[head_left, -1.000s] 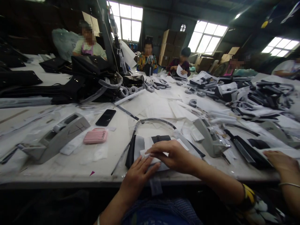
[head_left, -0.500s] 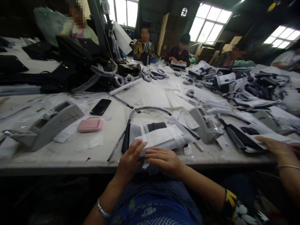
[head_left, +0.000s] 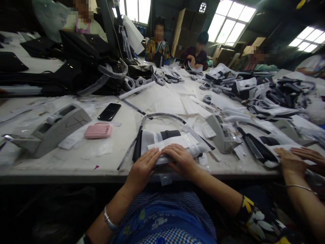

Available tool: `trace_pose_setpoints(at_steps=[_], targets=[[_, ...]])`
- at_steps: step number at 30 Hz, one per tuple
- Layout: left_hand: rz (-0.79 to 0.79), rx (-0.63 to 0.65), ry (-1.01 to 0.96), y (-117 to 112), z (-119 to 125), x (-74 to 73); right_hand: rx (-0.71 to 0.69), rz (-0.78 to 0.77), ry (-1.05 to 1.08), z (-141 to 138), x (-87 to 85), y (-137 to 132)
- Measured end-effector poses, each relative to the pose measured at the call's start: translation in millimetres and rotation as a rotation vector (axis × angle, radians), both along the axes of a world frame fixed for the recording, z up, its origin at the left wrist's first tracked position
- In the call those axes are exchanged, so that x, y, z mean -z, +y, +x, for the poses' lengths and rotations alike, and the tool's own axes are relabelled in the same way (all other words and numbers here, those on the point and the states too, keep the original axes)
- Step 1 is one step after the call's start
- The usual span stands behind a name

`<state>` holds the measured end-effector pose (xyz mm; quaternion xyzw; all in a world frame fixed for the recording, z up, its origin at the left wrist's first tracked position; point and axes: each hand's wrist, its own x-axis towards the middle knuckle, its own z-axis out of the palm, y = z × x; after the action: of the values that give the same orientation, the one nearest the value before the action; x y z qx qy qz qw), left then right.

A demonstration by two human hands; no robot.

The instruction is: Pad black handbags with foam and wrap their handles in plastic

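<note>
My left hand [head_left: 142, 166] and my right hand [head_left: 180, 158] lie side by side on a white paper-wrapped black piece [head_left: 175, 140] at the table's near edge, fingers pressed down around its front edge. A thin black strap [head_left: 162, 117] loops away behind the piece. A small strip of clear tape [head_left: 165, 178] hangs over the table edge below my hands.
A grey tape dispenser [head_left: 54, 127], a pink case [head_left: 98, 130] and a black phone [head_left: 109, 112] lie to the left. Another dispenser [head_left: 220, 134] stands to the right. A co-worker's hands [head_left: 294, 159] press on wrapped pieces at right. Black bags [head_left: 86, 67] pile behind; people sit across.
Both my hands slid up from the table edge onto the wrapped piece and now press on it together. The co-worker's hands at right came down onto their own piece.
</note>
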<state>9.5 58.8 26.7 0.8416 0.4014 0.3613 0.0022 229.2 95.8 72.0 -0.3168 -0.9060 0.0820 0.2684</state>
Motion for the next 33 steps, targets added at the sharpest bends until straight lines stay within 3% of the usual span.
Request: trace_pose_setpoints(at_steps=[5, 9, 12, 15, 18, 20, 24, 29, 33], targets=[[-0.169, 0.048, -0.075, -5.7, -0.9, -15.5, 0.02, 0.031, -0.038, -0.2, 10.5, 0.4], [0.05, -0.064, -0.047, -4.6, 7.7, -1.0, 0.044, 0.084, -0.021, -0.9, 13.7, -4.2], [0.203, -0.085, -0.037, -3.0, 13.6, 9.9, -0.02, -0.019, -0.034, 2.5, -4.0, -3.4], [0.247, -0.089, -0.031, -2.9, 15.3, 11.3, -0.147, -0.137, -0.072, 4.5, -31.5, 14.9], [0.249, -0.092, 0.001, -3.1, 14.1, 10.5, -0.062, -0.071, -0.135, -5.4, -45.5, 53.7], [0.249, -0.091, 0.017, -2.7, 13.4, 11.4, 0.006, -0.057, -0.284, -19.4, -43.1, 82.8], [0.264, -0.099, 0.013, -1.4, 13.9, 14.1, -0.059, -0.173, -0.545, -52.4, -26.7, 118.7], [0.263, -0.098, -0.02, -2.1, 14.8, 14.5, -0.105, -0.208, -0.549, -76.5, -14.1, 117.2], [0.233, -0.106, -0.029, -2.5, 15.2, 12.5, -0.13, -0.291, -0.468, -72.7, -13.0, 120.5]])
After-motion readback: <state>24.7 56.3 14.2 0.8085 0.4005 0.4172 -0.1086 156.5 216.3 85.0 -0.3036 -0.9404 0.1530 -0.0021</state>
